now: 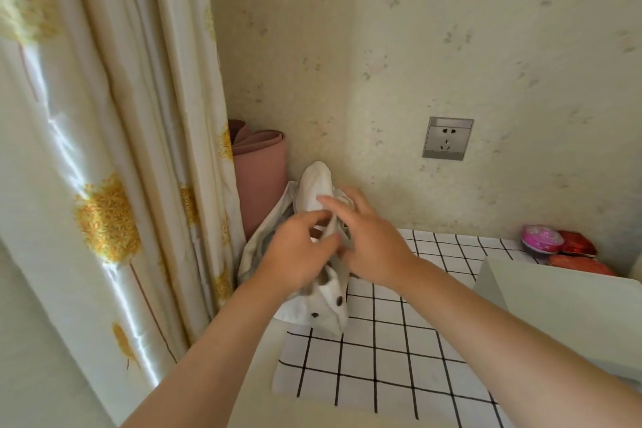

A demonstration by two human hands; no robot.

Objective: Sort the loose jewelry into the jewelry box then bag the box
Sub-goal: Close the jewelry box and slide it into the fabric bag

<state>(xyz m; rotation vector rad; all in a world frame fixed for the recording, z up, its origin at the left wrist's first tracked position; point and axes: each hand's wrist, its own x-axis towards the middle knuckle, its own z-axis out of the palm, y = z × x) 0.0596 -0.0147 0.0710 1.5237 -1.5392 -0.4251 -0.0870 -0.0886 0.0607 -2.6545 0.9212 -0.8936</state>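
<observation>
Slumping at the tabletop's far left corner, a white cloth bag is being pinched by a strap in the curled fingers of the left hand and touched by the loosely straight fingers of the right hand. Its contents are being hidden by folds. A white box is being kept at the right edge, its inside unseen.
</observation>
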